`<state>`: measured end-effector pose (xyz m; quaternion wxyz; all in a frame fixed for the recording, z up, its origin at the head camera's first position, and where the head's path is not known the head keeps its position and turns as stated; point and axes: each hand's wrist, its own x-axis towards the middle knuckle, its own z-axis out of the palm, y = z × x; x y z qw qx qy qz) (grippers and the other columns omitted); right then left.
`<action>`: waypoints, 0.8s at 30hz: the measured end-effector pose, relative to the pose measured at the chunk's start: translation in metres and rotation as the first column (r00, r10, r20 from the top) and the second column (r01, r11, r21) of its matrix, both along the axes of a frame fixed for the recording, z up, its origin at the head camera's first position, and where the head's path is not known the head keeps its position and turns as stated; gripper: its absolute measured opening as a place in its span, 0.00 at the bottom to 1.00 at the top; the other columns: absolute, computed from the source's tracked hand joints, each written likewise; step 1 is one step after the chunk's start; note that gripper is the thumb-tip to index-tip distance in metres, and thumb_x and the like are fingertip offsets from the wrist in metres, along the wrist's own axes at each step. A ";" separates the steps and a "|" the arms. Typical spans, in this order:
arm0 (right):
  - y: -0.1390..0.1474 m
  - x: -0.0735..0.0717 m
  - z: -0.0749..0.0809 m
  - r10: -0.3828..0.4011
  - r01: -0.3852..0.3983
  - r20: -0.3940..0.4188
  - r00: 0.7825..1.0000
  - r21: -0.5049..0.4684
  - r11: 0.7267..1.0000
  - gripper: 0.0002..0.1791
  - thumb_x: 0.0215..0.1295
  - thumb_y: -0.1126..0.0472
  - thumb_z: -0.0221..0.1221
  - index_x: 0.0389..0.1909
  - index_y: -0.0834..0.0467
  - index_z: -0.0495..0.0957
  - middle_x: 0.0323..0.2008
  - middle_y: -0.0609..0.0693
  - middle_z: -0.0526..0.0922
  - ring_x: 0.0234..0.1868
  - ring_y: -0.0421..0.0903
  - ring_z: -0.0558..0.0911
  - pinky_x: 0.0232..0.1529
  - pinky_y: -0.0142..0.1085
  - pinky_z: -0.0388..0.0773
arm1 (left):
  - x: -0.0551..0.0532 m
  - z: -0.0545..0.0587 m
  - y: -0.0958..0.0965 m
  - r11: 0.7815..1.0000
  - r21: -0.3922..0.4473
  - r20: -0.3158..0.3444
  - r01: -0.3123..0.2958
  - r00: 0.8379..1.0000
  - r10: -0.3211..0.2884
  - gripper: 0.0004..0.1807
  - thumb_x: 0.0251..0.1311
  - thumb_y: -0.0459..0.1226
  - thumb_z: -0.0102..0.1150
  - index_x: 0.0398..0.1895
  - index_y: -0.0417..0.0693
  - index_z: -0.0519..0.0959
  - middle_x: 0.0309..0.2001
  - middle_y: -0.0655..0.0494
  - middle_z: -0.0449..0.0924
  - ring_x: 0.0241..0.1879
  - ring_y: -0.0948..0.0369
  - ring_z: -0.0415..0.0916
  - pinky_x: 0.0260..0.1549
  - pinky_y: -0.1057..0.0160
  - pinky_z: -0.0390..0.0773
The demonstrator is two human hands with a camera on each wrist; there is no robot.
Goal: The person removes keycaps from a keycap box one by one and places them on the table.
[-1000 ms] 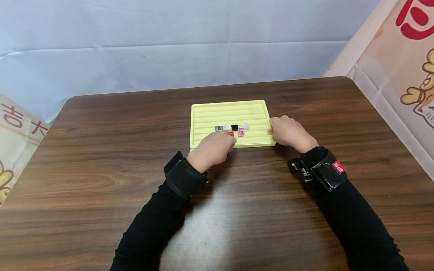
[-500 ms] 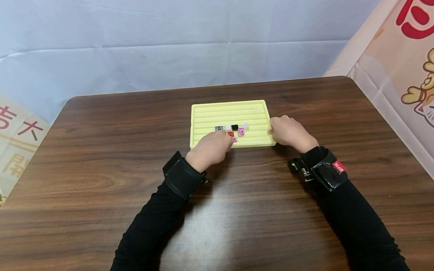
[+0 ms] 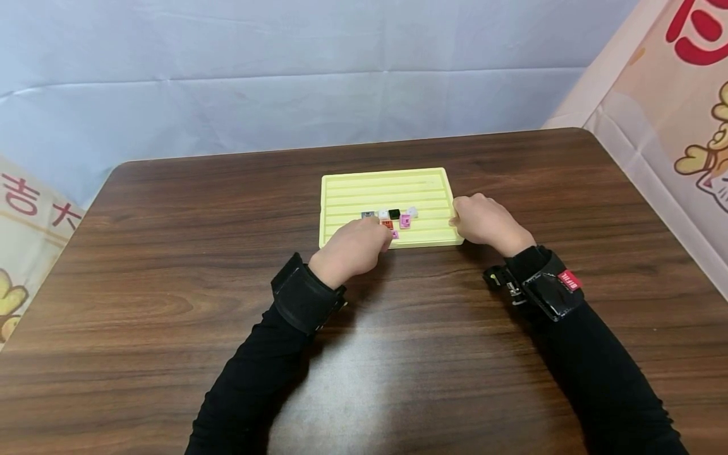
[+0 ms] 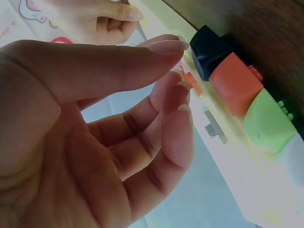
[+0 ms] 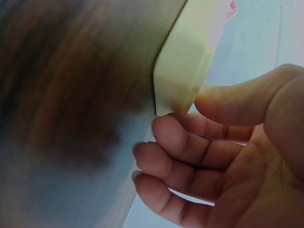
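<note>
I pinch, on the brown table (image 3: 188, 303), the right edge of the yellow tray (image 3: 375, 186) between the thumb and curled fingers of my right hand (image 3: 489, 221). My left hand (image 3: 354, 248) bends over the tray's near side, thumb and fingertips close together; I cannot tell whether they hold anything. Near them sit small blocks (image 3: 405, 221), including a black block (image 3: 394, 214).

Screened tabletop set, not identifiable as home, shop or office. A wood-grain table (image 3: 170, 341) stands before a creased pale-blue cloth (image 3: 318, 107), flanked by a left banner (image 3: 28, 234) and a right banner (image 3: 631, 120), both with red print (image 3: 706, 26) and cartoon figures (image 3: 696, 160). The hangings conceal the room beyond, and black wrist-worn gear (image 3: 552, 297) suggests a recording set
</note>
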<state>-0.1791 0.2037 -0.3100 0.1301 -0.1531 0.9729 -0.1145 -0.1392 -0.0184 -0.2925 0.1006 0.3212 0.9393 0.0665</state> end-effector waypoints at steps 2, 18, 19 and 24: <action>0.000 0.000 0.000 0.001 -0.001 -0.002 1.000 -0.001 1.000 0.06 0.65 0.66 0.52 0.31 0.65 0.69 0.21 0.55 0.68 0.22 0.50 0.67 0.26 0.39 0.62 | 0.000 -0.001 0.000 1.000 -0.004 0.004 -0.003 1.000 0.003 0.21 0.56 0.19 0.40 0.13 0.50 0.55 0.22 0.57 0.47 0.24 0.61 0.49 0.22 0.67 0.49; -0.001 0.001 0.001 -0.013 0.013 0.029 1.000 -0.007 1.000 0.07 0.66 0.66 0.51 0.38 0.68 0.70 0.23 0.56 0.69 0.21 0.49 0.68 0.25 0.38 0.62 | -0.001 0.004 -0.004 1.000 -0.003 0.020 -0.022 1.000 0.022 0.20 0.52 0.18 0.39 0.14 0.50 0.54 0.23 0.57 0.47 0.25 0.61 0.45 0.23 0.66 0.48; -0.001 0.001 0.000 -0.012 0.013 0.028 1.000 -0.007 1.000 0.07 0.66 0.66 0.51 0.37 0.68 0.70 0.23 0.56 0.69 0.21 0.49 0.68 0.25 0.38 0.62 | -0.001 0.006 -0.006 1.000 0.002 0.021 -0.025 0.999 0.025 0.20 0.51 0.18 0.38 0.14 0.50 0.53 0.23 0.57 0.46 0.25 0.61 0.45 0.24 0.66 0.48; 0.000 0.001 0.000 -0.009 0.009 0.019 1.000 -0.004 1.000 0.06 0.66 0.66 0.51 0.36 0.67 0.70 0.22 0.56 0.68 0.21 0.49 0.68 0.25 0.38 0.61 | -0.002 0.014 -0.014 0.998 0.039 0.032 -0.049 0.998 0.047 0.17 0.52 0.18 0.39 0.17 0.47 0.60 0.24 0.57 0.52 0.25 0.61 0.48 0.25 0.65 0.51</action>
